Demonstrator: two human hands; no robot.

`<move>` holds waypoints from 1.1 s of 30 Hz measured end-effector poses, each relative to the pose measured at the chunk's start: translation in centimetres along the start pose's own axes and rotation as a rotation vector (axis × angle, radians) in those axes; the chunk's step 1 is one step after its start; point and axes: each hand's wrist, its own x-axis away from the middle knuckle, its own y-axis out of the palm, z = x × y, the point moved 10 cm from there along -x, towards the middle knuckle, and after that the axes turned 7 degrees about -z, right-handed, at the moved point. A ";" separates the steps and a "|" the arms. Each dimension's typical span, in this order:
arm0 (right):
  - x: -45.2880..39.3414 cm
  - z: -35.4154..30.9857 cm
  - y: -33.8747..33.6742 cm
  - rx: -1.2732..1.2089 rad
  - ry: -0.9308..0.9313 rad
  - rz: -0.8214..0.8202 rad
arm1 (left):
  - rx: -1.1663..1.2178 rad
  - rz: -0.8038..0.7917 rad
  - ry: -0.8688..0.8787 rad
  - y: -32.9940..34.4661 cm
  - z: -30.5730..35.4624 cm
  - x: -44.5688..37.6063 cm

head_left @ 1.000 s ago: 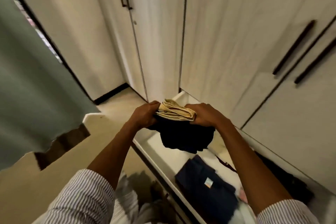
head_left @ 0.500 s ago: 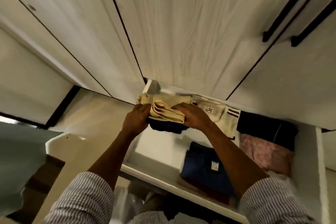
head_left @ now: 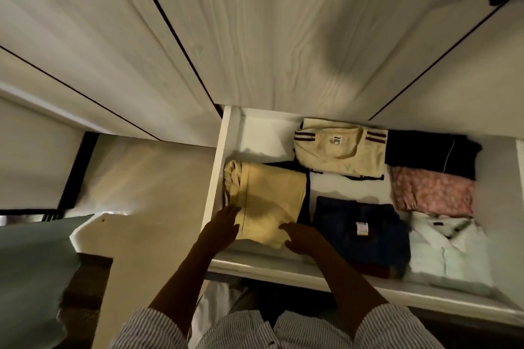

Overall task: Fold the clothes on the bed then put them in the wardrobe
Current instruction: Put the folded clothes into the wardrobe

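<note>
At the lower centre of the frame, in the left part of the open white drawer (head_left: 226, 133), a folded yellow garment (head_left: 269, 201) lay flat on a dark garment (head_left: 303, 207) whose edge showed along its right side. The left hand (head_left: 224, 227) rested with fingers spread and flat on the yellow garment's near left corner, gripping nothing. The right hand (head_left: 303, 236) was likewise open, fingers extended, touching the garment's near right edge.

Right of the yellow garment lay a folded navy garment (head_left: 360, 232) with a small label. Above it, toward the back of the drawer, sat a folded cream shirt (head_left: 340, 150) with dark red stripes. Further right were a black garment (head_left: 431, 150), a pink patterned one (head_left: 433, 193) just below it, and a white collared shirt (head_left: 450, 252) at the lower right. Striped sleeves (head_left: 150, 329) filled the bottom edge. Pale woodgrain wardrobe doors (head_left: 269, 22) covered the upper half of the frame.
</note>
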 end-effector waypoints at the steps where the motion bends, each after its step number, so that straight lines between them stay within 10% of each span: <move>1: 0.0 0.1 -0.2 -0.040 0.017 0.036 | 0.014 -0.007 -0.019 0.0 -0.4 -0.1; 13: -2.0 1.7 -11.8 -0.214 0.137 0.639 | -0.240 0.127 0.047 -3.0 -0.2 -9.5; 27: -9.4 5.7 -14.3 -0.056 0.388 0.427 | -0.271 0.163 -0.064 -0.1 -1.5 -14.1; 33: -7.4 4.7 -10.9 -0.081 0.180 0.502 | -0.161 0.133 -0.195 1.8 -2.1 -11.9</move>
